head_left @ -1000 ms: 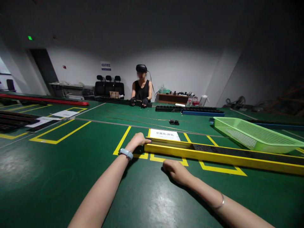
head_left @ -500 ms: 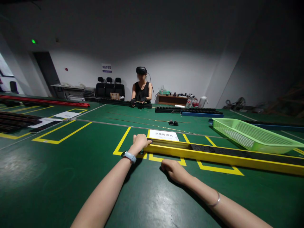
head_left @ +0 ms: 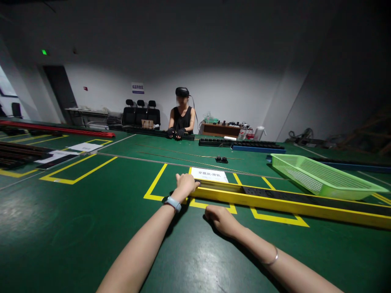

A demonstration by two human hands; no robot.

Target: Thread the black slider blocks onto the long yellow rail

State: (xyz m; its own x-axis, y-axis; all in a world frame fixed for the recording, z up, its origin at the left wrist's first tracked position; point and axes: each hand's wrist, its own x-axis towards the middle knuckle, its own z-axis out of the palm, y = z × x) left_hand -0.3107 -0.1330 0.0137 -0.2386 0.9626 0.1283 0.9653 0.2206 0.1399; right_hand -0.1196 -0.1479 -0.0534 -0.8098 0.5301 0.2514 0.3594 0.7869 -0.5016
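A long yellow rail [head_left: 275,204] with a dark channel lies across the table in front of me. At its left end is my left hand [head_left: 185,185], fingers curled, thumb on a small black piece [head_left: 197,182] in the channel. My fingers partly cover this piece and the rail's end. Farther along the channel sit black modules [head_left: 269,194]. My right hand [head_left: 220,218] rests on the table as a loose fist, just on my side of the rail and apart from it; nothing shows in it.
Beyond the rail are a printed sheet [head_left: 209,174], a light green basket [head_left: 324,179], two small black parts [head_left: 221,159] and thin rods [head_left: 183,153]. Across the table a person [head_left: 182,118] in black gloves handles a black rail [head_left: 149,132]. Dark strips [head_left: 21,156] lie left.
My left hand has slid a little to the right along the rail's end, with the black piece at its thumb. My right hand stays about where it was. The person opposite has shifted their hands.
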